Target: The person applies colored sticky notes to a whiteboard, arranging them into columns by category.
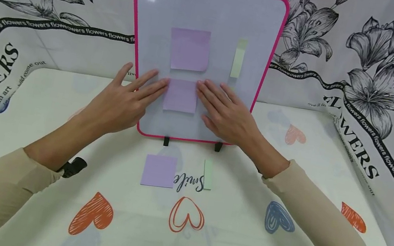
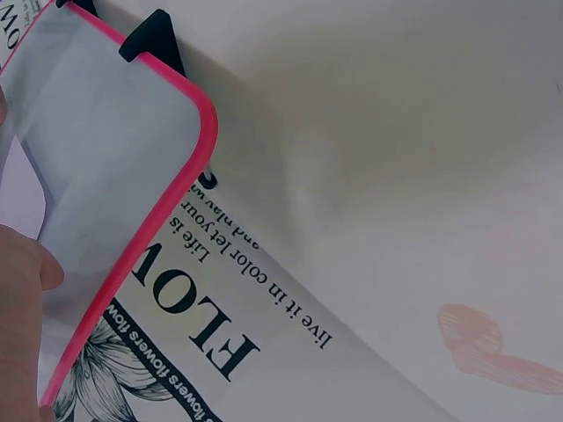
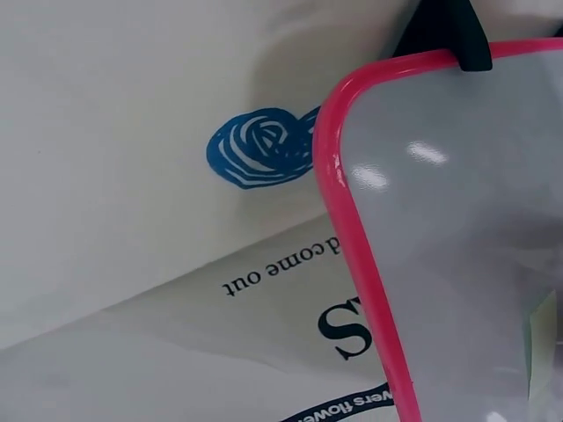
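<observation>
A whiteboard (image 1: 209, 6) with a pink frame stands upright on a small black stand (image 1: 166, 141). Stuck to it are an upper purple sticky note (image 1: 189, 50), a lower purple sticky note (image 1: 181, 96) and a pale green strip note (image 1: 238, 58). My left hand (image 1: 123, 101), fingers extended, touches the left edge of the lower note. At its right edge, the straight fingers of my right hand (image 1: 229, 113) rest on the board. The left wrist view catches part of a purple note (image 2: 22, 193) beside my left hand. No part of my right hand shows in the right wrist view.
On the table before the board lie another purple sticky note (image 1: 159, 171) and a green strip (image 1: 208, 175), either side of printed "Smile" lettering. A white cloth with black flowers (image 1: 388, 95) hangs behind. Printed hearts (image 1: 92, 214) mark the tabletop.
</observation>
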Demonstrator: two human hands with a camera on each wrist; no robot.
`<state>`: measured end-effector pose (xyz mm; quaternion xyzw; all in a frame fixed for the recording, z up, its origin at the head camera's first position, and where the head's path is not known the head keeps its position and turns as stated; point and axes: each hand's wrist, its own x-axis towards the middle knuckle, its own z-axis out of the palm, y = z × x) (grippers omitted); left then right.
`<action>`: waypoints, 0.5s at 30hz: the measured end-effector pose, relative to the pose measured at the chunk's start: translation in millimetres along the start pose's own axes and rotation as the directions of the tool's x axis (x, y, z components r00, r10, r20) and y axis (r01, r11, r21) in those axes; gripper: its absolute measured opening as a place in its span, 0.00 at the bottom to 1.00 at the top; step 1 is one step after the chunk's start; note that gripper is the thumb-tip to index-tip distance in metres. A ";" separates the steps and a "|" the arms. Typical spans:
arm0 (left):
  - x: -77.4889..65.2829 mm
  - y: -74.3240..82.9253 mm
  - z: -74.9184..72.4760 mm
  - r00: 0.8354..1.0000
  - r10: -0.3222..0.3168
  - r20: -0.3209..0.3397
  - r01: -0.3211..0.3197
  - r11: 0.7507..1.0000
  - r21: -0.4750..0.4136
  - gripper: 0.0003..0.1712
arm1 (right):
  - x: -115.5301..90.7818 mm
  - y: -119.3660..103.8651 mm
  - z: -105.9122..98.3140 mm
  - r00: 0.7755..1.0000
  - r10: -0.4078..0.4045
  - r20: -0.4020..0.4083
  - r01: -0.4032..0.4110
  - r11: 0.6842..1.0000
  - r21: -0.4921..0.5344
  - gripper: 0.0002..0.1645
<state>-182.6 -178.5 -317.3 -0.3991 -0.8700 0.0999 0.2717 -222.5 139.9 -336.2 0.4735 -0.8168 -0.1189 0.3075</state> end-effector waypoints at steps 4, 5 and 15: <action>-1.1 -0.3 0.4 1.000 -0.001 -0.009 0.001 1.000 -0.005 0.43 | 1.5 -0.9 0.6 1.000 0.007 -0.006 -0.007 1.000 0.004 0.39; -1.1 -0.1 0.5 1.000 -0.002 -0.010 0.002 1.000 -0.008 0.43 | 1.8 -1.1 0.3 1.000 0.009 -0.004 -0.009 1.000 0.004 0.39; -5.7 4.5 -2.2 1.000 -0.005 -0.019 0.005 0.999 -0.032 0.40 | -5.9 -0.8 -8.8 0.999 -0.016 -0.039 0.017 1.000 0.012 0.40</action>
